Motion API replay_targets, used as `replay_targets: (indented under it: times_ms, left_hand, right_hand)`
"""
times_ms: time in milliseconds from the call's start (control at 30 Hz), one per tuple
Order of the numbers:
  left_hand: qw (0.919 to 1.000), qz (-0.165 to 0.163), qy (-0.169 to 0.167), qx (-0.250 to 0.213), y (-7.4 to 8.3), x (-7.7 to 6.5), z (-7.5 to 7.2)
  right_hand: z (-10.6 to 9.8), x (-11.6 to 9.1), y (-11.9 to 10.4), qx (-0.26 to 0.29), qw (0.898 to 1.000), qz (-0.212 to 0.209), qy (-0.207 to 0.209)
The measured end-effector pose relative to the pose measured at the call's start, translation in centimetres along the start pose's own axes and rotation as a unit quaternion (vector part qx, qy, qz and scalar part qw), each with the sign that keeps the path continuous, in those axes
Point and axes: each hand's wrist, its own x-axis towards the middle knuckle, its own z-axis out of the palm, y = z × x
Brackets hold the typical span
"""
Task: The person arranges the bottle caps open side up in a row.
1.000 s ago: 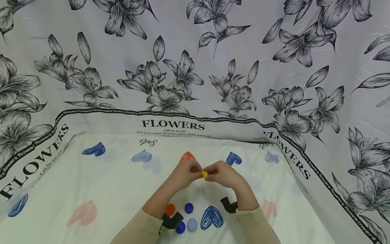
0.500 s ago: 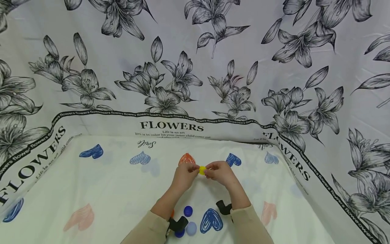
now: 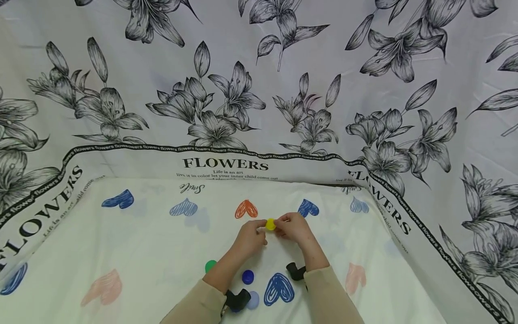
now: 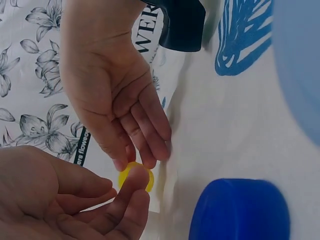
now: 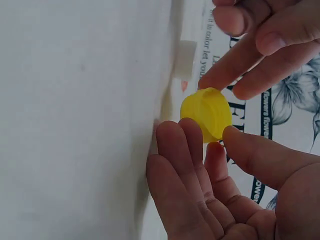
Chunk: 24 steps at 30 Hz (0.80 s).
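A yellow bottle cap (image 3: 270,224) is pinched between the thumb and fingers of my right hand (image 3: 293,227), just past the middle of the cloth. In the right wrist view the cap (image 5: 206,114) shows its hollow, ridged inside. My left hand (image 3: 247,238) reaches in from the other side, its index fingertip at the cap's edge and its thumb held apart below. The left wrist view has the left fingers (image 4: 136,182) overlapping the yellow cap, with the right hand (image 4: 117,95) above it.
Near the left forearm lie a green cap (image 3: 210,266), a dark blue cap (image 3: 247,276) and a light blue cap (image 3: 253,300), partly hidden by the black wrist mount (image 3: 238,299). A white cap (image 5: 185,60) shows in the right wrist view. Behind hangs a flower-printed curtain (image 3: 226,112).
Both hands pinched the yellow cap before; the left thumb has come away from it. The cap has turned to show more of its face. The green cap has come into view beside the left forearm.
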Motion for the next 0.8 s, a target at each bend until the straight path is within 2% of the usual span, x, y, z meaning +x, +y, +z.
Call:
replay_targets:
  times_ms: [167,367,567,667,800]
  left_hand:
    - [0.9997,0.009,-0.022,0.009,0.1,-0.2,0.0]
    - [0.9996,0.01,-0.021,0.018,0.1,-0.4,0.5]
    - [0.9997,-0.002,-0.022,0.013,0.6,-0.5,0.7]
    - [0.9997,-0.021,-0.015,-0.003,0.7,-0.5,0.6]
    - [0.9986,-0.044,0.019,-0.022,1.4,-1.1,-0.6]
  right_hand:
    - [0.1,0.4,0.6,0.003,1.0,0.007,0.0]
    - [0.1,0.3,0.6,-0.034,0.999,0.007,-0.002]
    - [-0.1,0.0,0.3,-0.037,0.999,0.013,-0.011]
    - [-0.2,-0.2,0.2,-0.041,0.999,0.017,-0.015]
    - [-0.3,-0.7,-0.2,-0.044,0.999,0.021,-0.019]
